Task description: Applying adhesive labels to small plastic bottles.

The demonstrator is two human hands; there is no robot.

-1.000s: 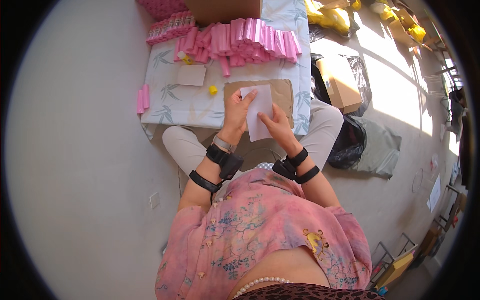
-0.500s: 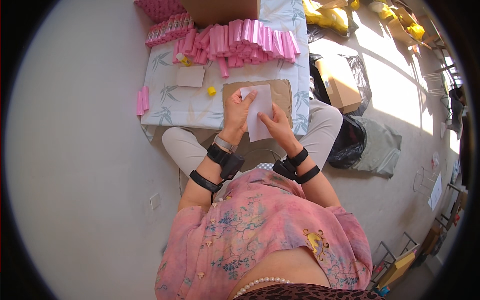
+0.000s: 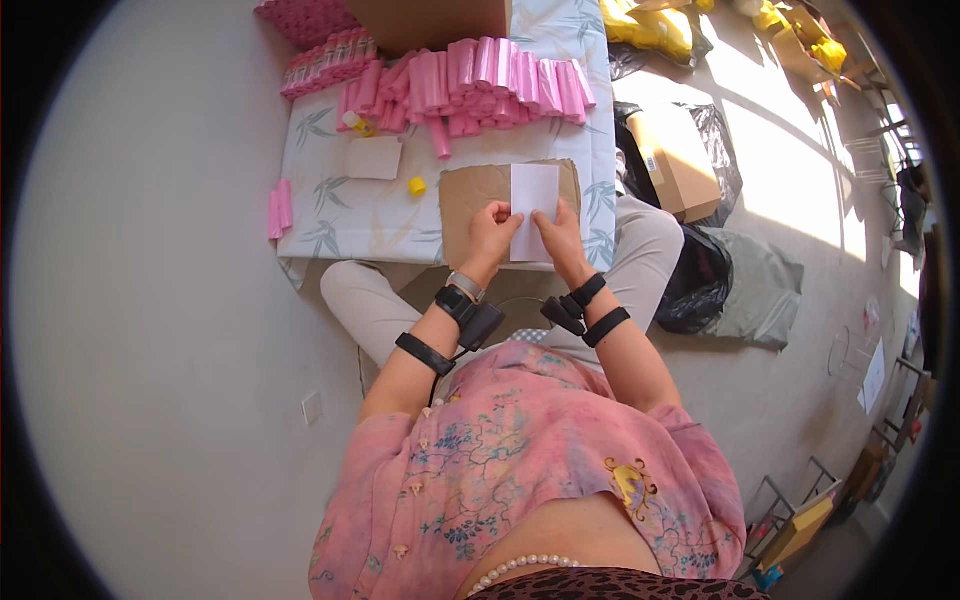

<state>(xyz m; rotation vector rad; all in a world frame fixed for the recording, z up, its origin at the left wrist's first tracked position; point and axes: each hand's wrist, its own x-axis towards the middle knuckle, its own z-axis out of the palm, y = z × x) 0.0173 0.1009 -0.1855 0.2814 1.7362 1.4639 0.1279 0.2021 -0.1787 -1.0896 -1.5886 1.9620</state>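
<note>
A white rectangle of paper [image 3: 535, 190] stands lengthwise over a piece of brown cardboard [image 3: 463, 190] at the table's near edge. My left hand [image 3: 491, 238] grips its left edge with thumb and fingers closed. On the opposite edge, my right hand [image 3: 562, 242] pinches the paper the same way, thumb on top. The fingertips under the sheet are hidden. To the left of the cardboard lies a small yellow cap [image 3: 417, 186]. Beyond it are a stack of pale paper pieces [image 3: 374, 158] and a yellow-and-white glue stick [image 3: 357, 123].
Pink rolls [image 3: 480, 85] are heaped across the table's far side, before a cardboard box [image 3: 430, 22]. Two more pink rolls [image 3: 280, 210] lie at the left edge. On the floor to the right are a carton [image 3: 675, 165] and a black plastic bag [image 3: 692, 285].
The paper has turned from a slight tilt to upright and moved right and away from me. My left hand has slid from its upper part to the lower left edge.
</note>
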